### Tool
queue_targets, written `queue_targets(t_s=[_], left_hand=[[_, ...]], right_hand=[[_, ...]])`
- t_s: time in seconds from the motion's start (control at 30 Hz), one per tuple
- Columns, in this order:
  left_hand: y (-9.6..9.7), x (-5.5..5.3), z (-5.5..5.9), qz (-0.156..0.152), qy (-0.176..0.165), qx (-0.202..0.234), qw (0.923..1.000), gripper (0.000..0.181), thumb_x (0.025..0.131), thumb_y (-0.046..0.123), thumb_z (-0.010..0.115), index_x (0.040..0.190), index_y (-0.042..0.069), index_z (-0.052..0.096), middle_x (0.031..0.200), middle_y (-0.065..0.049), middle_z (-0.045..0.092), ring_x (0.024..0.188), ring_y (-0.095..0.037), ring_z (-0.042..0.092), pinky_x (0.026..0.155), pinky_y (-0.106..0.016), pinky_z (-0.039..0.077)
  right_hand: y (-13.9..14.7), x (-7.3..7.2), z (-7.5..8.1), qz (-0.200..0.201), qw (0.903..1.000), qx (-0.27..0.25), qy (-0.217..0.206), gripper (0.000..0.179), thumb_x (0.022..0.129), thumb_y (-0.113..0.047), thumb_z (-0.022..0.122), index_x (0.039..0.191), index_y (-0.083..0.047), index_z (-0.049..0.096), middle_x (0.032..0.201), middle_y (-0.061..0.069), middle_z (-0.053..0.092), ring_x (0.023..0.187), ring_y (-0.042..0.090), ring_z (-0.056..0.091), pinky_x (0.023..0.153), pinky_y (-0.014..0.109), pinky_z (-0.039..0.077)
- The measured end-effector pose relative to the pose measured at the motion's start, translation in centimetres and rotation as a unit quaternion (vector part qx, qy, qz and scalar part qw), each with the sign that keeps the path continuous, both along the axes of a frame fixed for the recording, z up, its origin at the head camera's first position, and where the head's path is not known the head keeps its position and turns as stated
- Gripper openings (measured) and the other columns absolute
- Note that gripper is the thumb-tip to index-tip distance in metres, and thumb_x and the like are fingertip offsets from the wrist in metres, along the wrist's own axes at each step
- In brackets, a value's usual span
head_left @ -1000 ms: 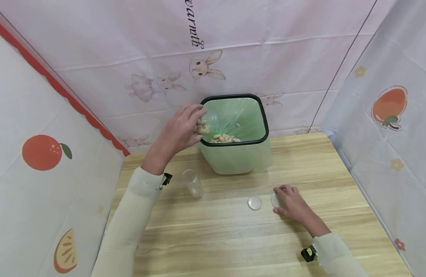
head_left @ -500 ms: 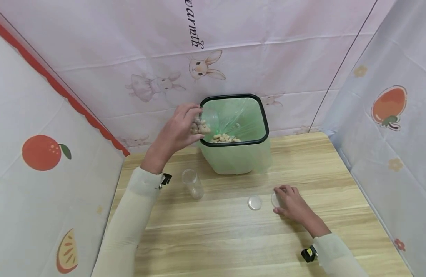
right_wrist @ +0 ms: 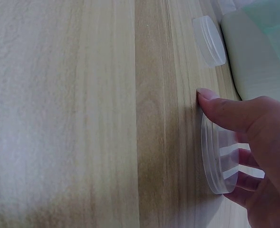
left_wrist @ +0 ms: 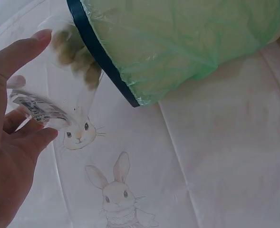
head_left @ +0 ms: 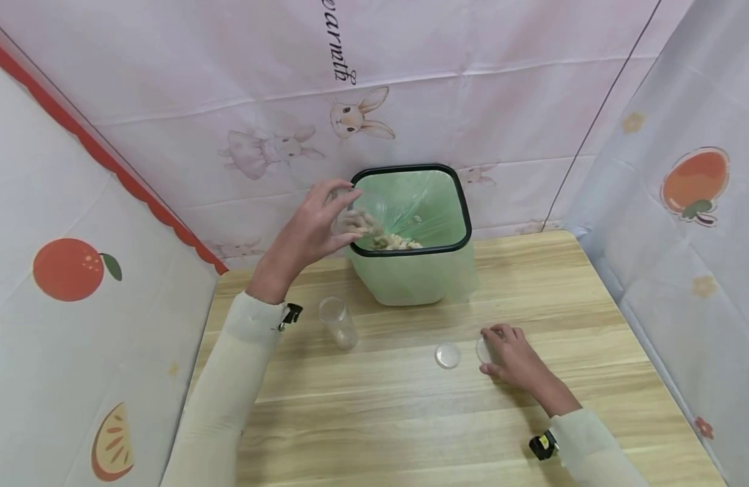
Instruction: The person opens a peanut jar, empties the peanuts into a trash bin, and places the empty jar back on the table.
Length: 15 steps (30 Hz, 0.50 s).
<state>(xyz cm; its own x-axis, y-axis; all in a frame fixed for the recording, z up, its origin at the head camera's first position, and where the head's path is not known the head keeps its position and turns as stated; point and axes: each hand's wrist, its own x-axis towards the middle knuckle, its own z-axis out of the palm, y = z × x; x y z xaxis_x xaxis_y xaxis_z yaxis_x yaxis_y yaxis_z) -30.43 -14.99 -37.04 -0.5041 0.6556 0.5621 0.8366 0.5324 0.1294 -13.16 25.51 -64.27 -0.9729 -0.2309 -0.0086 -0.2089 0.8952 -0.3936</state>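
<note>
My left hand (head_left: 313, 226) grips a clear plastic jar (head_left: 371, 203) tipped sideways over the left rim of a black-rimmed bin (head_left: 414, 284) with a pale green liner. Beige pieces that look like peanuts tumble from its mouth, blurred, onto a heap of similar pieces (head_left: 400, 242) inside. The left wrist view shows a printed label (left_wrist: 42, 110) on the jar's base, between thumb and fingers. On the table, my right hand (head_left: 514, 358) holds a clear round lid (right_wrist: 213, 156) by its edge, thumb on one side and fingers on the other.
A second clear lid (head_left: 447, 356) lies just left of the right hand. Left of the bin's foot stands a clear jar (head_left: 338, 323) with its mouth uncovered. Behind the bin hangs a rabbit-print cloth (head_left: 277, 74), and more cloth walls flank the wooden table (head_left: 374, 419).
The left hand has tilted the jar further, and the pieces gathered inside it now slide out into the bin. The right hand and the lids have stayed in place.
</note>
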Motion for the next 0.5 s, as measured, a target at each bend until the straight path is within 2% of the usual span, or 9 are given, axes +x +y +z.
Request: queue_targets(t_s=[0.5], left_hand=[[-0.08,-0.2,-0.06,-0.009,0.012,0.001,0.9999,0.073,0.078,0.018,0.092,0.142,0.004,0.061,0.14,-0.022,0.055,0.132,-0.037,0.053,0.106,-0.048,0.053]], right_hand=[[-0.07,0.06,0.08,0.0,0.9999,0.004,0.011,0.078,0.082,-0.033,0.089,0.146,-0.002,0.056,0.14,0.026,0.054,0.124,0.048,0.051,0.098,0.061,0.053]])
